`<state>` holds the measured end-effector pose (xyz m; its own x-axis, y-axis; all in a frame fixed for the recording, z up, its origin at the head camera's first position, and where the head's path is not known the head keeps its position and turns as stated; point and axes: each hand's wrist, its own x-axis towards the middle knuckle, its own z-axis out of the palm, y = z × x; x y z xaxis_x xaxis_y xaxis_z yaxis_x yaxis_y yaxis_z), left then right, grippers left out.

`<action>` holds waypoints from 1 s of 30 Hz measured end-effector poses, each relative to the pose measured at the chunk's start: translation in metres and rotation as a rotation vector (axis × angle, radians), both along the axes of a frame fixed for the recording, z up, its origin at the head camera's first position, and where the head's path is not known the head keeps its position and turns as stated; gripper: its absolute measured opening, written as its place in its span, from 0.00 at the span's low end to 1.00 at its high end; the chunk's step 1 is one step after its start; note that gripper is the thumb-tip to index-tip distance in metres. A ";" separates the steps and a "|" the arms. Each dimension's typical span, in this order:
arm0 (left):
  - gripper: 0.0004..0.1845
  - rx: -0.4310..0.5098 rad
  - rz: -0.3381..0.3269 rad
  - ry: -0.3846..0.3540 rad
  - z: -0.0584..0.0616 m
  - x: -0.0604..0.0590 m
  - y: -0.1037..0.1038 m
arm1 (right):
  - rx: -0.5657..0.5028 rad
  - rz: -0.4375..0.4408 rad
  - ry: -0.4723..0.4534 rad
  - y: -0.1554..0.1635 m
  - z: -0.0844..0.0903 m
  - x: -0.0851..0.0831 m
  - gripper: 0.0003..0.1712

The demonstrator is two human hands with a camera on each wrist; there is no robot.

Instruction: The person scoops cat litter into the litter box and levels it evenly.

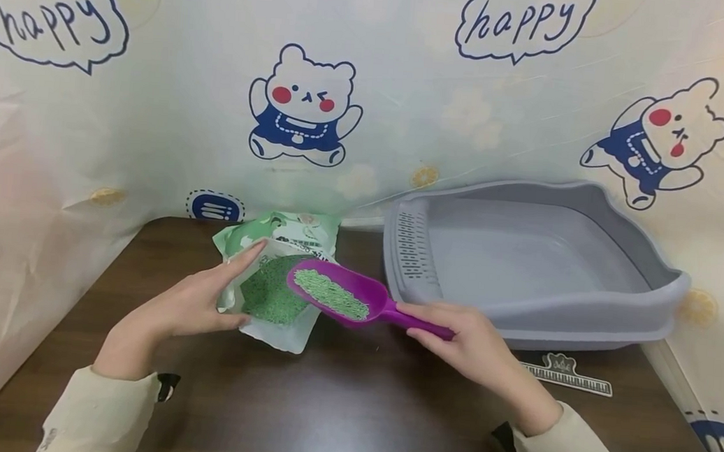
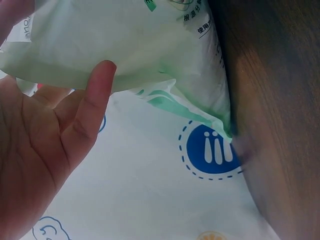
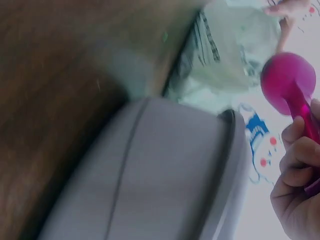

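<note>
My right hand (image 1: 464, 342) grips the handle of a purple scoop (image 1: 378, 301), which carries a heap of green pellet litter (image 1: 330, 294). The scoop is held level with the mouth of a green-and-white litter bag (image 1: 288, 336), its tip overlapping the opening in the head view. My left hand (image 1: 195, 302) holds the bag's mouth from the left, thumb and fingers spread around its rim. More green pellets (image 1: 272, 293) lie inside the bag. In the right wrist view the scoop's rounded underside (image 3: 287, 80) hides its load.
A large grey litter box (image 1: 520, 310) with a perforated step stands at the right, behind my right hand. A flat bag clip (image 1: 568, 377) lies on the brown table (image 1: 336, 413) in front of it. A printed cloth (image 1: 403, 82) hangs behind the table.
</note>
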<state>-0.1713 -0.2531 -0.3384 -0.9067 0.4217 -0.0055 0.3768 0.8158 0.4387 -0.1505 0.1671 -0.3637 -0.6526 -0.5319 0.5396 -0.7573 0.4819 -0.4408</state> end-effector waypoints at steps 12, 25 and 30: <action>0.61 -0.003 -0.004 0.016 0.000 0.001 0.000 | -0.055 -0.071 0.043 0.047 0.017 0.000 0.29; 0.61 -0.008 -0.006 0.036 -0.001 0.003 -0.001 | -0.046 -0.241 0.076 0.086 0.032 -0.003 0.31; 0.60 -0.008 -0.006 0.029 -0.001 0.003 -0.001 | -0.070 -0.307 0.056 0.100 0.036 -0.005 0.29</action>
